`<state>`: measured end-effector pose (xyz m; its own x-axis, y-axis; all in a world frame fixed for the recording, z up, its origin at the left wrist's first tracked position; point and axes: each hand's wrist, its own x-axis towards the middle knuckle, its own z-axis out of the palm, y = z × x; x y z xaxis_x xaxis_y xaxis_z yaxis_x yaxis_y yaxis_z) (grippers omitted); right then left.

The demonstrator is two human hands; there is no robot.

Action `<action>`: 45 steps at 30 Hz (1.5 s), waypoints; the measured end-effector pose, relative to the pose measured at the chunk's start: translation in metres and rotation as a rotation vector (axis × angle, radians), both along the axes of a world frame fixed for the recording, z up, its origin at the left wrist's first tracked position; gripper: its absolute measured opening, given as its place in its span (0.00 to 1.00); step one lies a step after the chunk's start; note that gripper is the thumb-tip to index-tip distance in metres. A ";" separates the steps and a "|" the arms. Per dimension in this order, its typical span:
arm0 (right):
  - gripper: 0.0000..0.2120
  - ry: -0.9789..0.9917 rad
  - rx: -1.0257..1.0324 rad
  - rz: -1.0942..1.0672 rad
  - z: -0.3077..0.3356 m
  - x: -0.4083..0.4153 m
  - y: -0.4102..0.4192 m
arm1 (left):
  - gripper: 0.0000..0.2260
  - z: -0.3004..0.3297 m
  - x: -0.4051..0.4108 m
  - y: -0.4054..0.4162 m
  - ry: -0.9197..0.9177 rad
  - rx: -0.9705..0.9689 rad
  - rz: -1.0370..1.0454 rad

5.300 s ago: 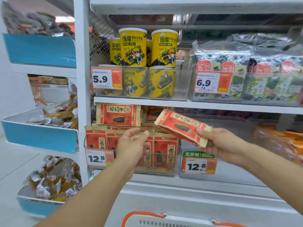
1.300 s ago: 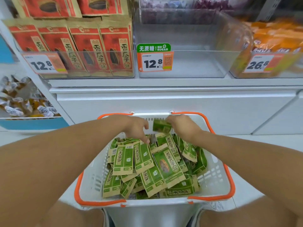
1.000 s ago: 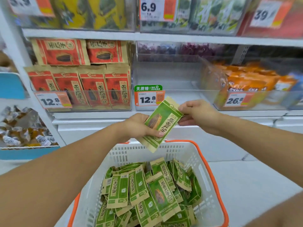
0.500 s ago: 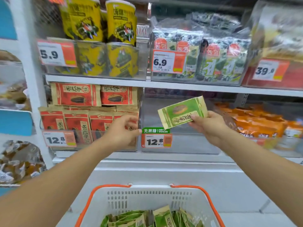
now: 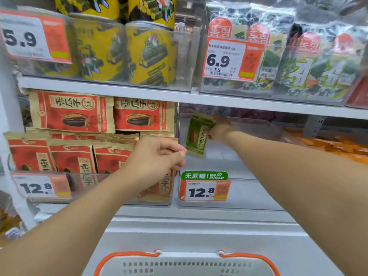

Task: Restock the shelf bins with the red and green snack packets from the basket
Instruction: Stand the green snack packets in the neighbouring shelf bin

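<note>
My right hand [image 5: 220, 127] reaches deep into the clear middle bin [image 5: 249, 194] and pinches a green snack packet [image 5: 197, 135] by its right edge, holding it upright near the bin's back left. My left hand [image 5: 157, 156] hovers in front of the divide between the two bins, fingers loosely curled, holding nothing. The left bin [image 5: 119, 198] is packed with red snack packets [image 5: 71, 156], with two more lying flat on top. Only the far rim of the white basket [image 5: 187, 261] with orange handles shows at the bottom edge.
A green "no sugar" 12.8 price tag [image 5: 205, 186] hangs on the middle bin's front. Orange packets [image 5: 326, 144] fill the bin to the right. The shelf above holds yellow cans [image 5: 123, 46] and seaweed packs [image 5: 288, 62].
My right hand has carried the green packet from in front of the shelf into the middle bin and turned it upright. The view has moved closer to the shelf.
</note>
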<state>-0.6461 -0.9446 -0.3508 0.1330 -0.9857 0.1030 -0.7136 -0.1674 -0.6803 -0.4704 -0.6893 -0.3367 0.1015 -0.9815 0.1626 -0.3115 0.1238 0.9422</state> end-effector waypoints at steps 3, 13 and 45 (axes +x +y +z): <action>0.25 -0.035 -0.076 0.004 -0.010 0.014 -0.024 | 0.03 0.000 0.004 0.002 -0.008 0.010 -0.033; 0.18 -0.330 0.094 -0.134 -0.021 0.024 -0.003 | 0.03 0.002 0.003 0.007 -0.014 0.019 -0.035; 0.32 0.830 0.618 0.530 -0.160 -0.157 0.376 | 0.09 -0.096 -0.092 0.133 -0.814 0.406 -0.686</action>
